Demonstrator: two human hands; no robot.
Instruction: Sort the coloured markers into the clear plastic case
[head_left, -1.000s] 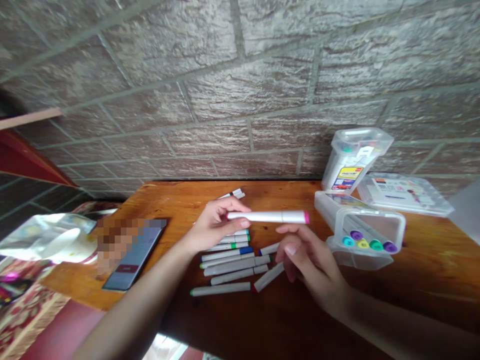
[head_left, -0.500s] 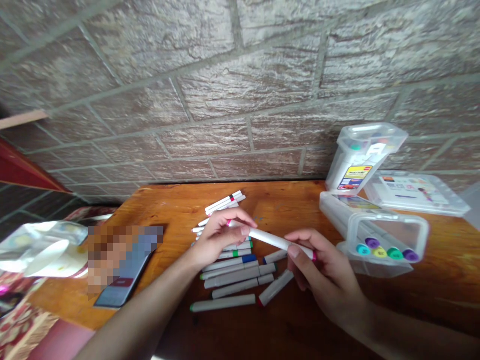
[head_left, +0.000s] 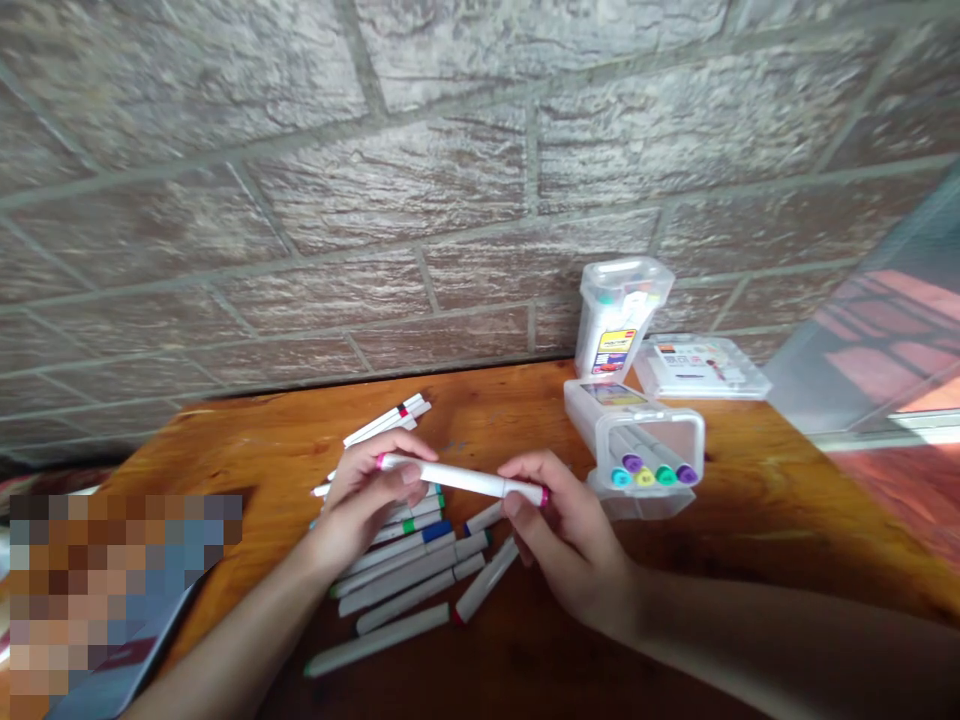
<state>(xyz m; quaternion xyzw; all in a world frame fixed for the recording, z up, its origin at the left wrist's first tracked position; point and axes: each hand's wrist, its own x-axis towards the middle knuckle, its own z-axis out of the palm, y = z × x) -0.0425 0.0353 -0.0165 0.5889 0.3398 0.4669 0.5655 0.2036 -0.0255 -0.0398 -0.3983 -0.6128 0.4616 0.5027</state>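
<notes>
A white marker with pink ends [head_left: 465, 479] is held level between my two hands, above the table. My left hand [head_left: 367, 490] pinches its left end between thumb and fingers. The right end, by the cap seam, is gripped by my right hand [head_left: 574, 540]. Below lie several white markers in a loose row, among them one with a blue cap [head_left: 405, 555], one with a green end [head_left: 379, 640] and one with a red end [head_left: 486, 582]. My left hand hides part of the row.
An open clear case [head_left: 611, 425] holding several markers lies on the wooden table [head_left: 517, 400] at right. Behind it stand a closed marker case [head_left: 616, 320] and a flat clear box [head_left: 701, 367]. A phone [head_left: 161, 625], partly blurred, lies at left, and a brick wall rises behind.
The view has swung right, so the table items appear farther left. Both hands still hold the pink-ended marker, which now looks slightly more level.
</notes>
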